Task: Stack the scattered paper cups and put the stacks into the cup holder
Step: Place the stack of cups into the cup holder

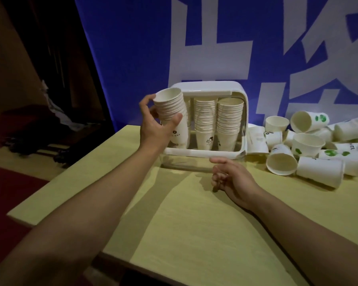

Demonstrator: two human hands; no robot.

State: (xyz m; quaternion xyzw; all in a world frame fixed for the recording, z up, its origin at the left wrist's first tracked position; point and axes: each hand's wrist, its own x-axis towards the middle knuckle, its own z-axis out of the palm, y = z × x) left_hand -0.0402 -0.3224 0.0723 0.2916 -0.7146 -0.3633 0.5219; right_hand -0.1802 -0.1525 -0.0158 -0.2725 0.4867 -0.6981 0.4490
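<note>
Fingers [147, 104] of the left hand [153, 122]: curled round a tilted cup stack [170, 108], held at the left end of the white cup holder [207, 89]. Right hand [229, 178]: loosely curled, holding nothing, above the worktop [194, 223]. Holder: two upright stacks inside. Loose cups [306, 145]: heaped at right. Worktop: pale yellow wood. Backdrop: blue banner [132, 48], white characters; red floor [6, 193] at left.
</note>
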